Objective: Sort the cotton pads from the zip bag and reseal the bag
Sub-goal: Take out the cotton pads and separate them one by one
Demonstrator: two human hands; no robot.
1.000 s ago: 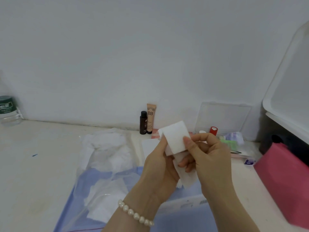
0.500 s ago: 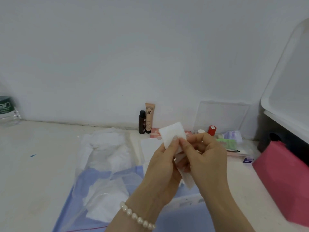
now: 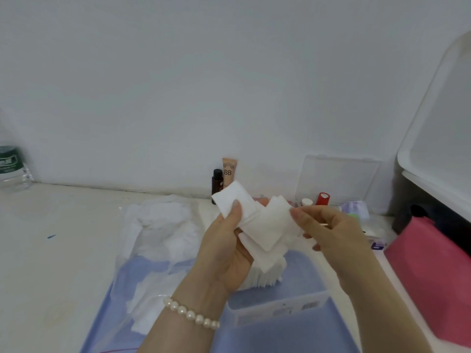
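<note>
My left hand (image 3: 224, 248), with a pearl bracelet at the wrist, holds several white square cotton pads (image 3: 265, 225) fanned out above the table, thumb pressing on the top-left pad. My right hand (image 3: 328, 235) pinches the right edge of one pad between thumb and fingers. Under the hands, a stack of pads (image 3: 265, 277) stands in a clear box (image 3: 300, 299). The clear zip bag (image 3: 153, 250), holding loose white pads, lies flat on the table to the left, its red zip line near the bottom edge.
A dark small bottle (image 3: 217, 182) and a BB tube (image 3: 229, 171) stand by the wall. A clear case (image 3: 336, 179) with a red-capped item (image 3: 323, 198) sits at the right, with a pink pouch (image 3: 430, 271) and white bin (image 3: 438, 138) beyond. A water bottle (image 3: 11, 169) stands far left.
The right hand has drawn one pad out to the right, spreading the pads into a fan. Earlier both hands were close together on the top pad.
</note>
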